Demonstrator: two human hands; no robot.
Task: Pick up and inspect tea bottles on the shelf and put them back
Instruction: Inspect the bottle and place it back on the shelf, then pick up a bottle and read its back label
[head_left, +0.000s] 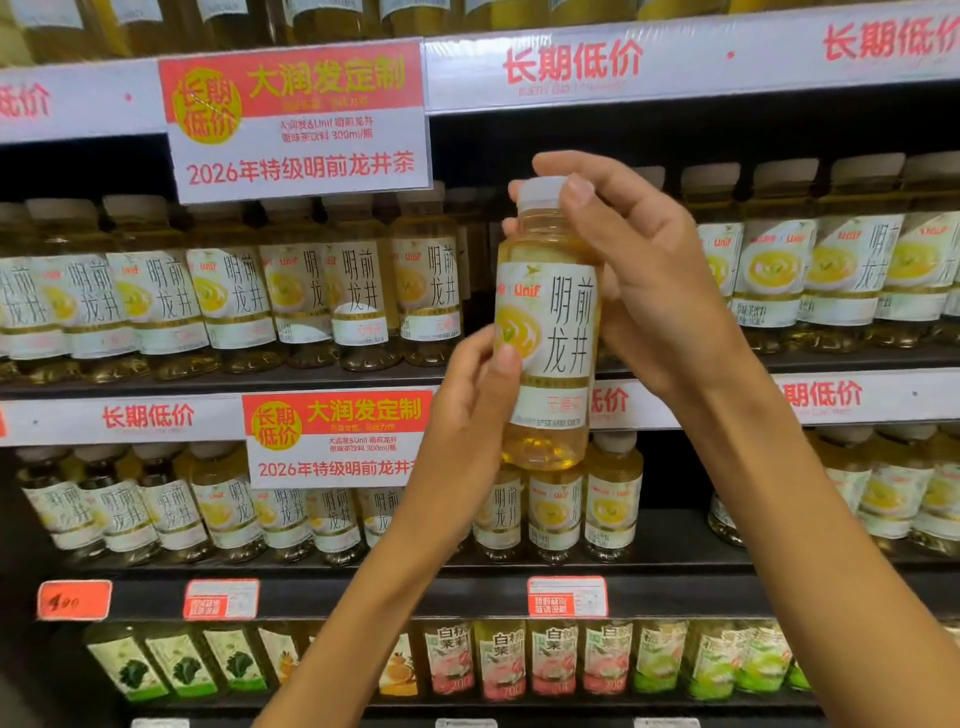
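A tea bottle (548, 332) is held upright in front of the shelves, close to the centre of the view, its label with the yellow cup picture facing the camera. The right hand (644, 275) comes in from 5 o'clock and grasps the top half, thumb on the white cap (540, 192) and fingers (511, 228) curled round behind the neck. The left hand (467, 415) rises from 7 o'clock and holds the lower half, thumb pressed on the label's left edge; its other fingers are hidden behind the bottle, probably wrapped round it. Behind, at 9 and 3 o'clock, the middle shelf (208, 387) carries rows of like bottles. A sign (301, 119) in red and white hangs at 11 o'clock. At 6 o'clock the bottom shelf holds bottles with green and pink labels.
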